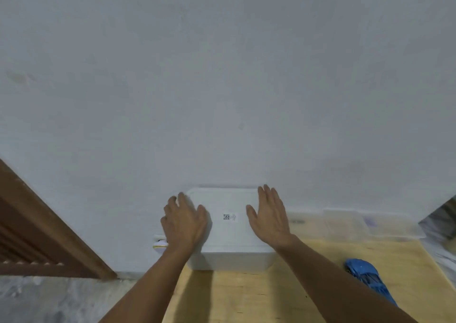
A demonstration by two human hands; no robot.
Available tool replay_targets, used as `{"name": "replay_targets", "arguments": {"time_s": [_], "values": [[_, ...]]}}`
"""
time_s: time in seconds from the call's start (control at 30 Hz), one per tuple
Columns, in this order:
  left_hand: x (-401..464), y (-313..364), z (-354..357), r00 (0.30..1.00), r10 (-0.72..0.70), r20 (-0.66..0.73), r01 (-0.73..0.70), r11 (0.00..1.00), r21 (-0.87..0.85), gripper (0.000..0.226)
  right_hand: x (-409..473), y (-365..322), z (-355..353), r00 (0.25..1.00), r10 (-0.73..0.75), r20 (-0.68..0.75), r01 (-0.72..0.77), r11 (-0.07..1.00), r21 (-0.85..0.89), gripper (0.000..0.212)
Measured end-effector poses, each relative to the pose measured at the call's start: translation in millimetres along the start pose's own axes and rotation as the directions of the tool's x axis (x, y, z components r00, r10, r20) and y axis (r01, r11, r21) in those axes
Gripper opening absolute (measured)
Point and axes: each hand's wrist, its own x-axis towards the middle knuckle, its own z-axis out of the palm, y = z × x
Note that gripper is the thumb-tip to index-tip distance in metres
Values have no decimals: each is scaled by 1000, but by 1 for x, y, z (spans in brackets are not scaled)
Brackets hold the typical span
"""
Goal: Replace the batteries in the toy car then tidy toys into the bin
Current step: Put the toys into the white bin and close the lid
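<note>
A plain grey wall fills most of the view, so the head is judged to be tipped forward over the work close to it. A wooden table is seen below, pushed toward the wall, with a brown slatted wooden frame at the far left and a grey stone-look floor beneath it. The white bin is set at the table's back edge, touching or almost touching the wall, probably so it cannot slide back when pressed. Its white lid, marked with a small printed code, is laid flat on top. The left hand is rested on the lid's left edge, fingers loosely bent over the rim; whether the rim is truly gripped cannot be told. The right hand is held flat, fingers straight and together, on or just over the lid's right side. Both are placed at opposite edges, judged either to seat the lid or to lift it off. The blue toy car is lying on the table near the right forearm, well apart from the bin, not yet tidied away. Blurred clear plastic containers are lined along the wall at right. A small white-and-yellow object is partly hidden behind the left wrist, beside the bin; what it is cannot be told.
</note>
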Motion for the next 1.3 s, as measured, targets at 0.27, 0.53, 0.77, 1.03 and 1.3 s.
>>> {"name": "replay_targets", "arguments": {"time_s": [0.27,0.53,0.77,1.03,1.3], "values": [[12,-8,23,864,366,347,-473,828,303,76,0,0,16,998,1,67,12,982,-191,74],[17,-8,23,849,380,366,-501,800,331,76,-1,1,24,1000,-11,4,11,967,-254,75],[20,-8,26,844,385,373,-511,788,342,76,1,4,30,998,-36,-46,24,969,-246,73],[16,-2,27,827,434,358,-545,776,317,73,2,2,31,988,-146,-50,126,950,-284,62],[20,1,31,670,592,447,-729,638,248,65,16,6,26,938,-300,176,341,893,-294,75]]}}
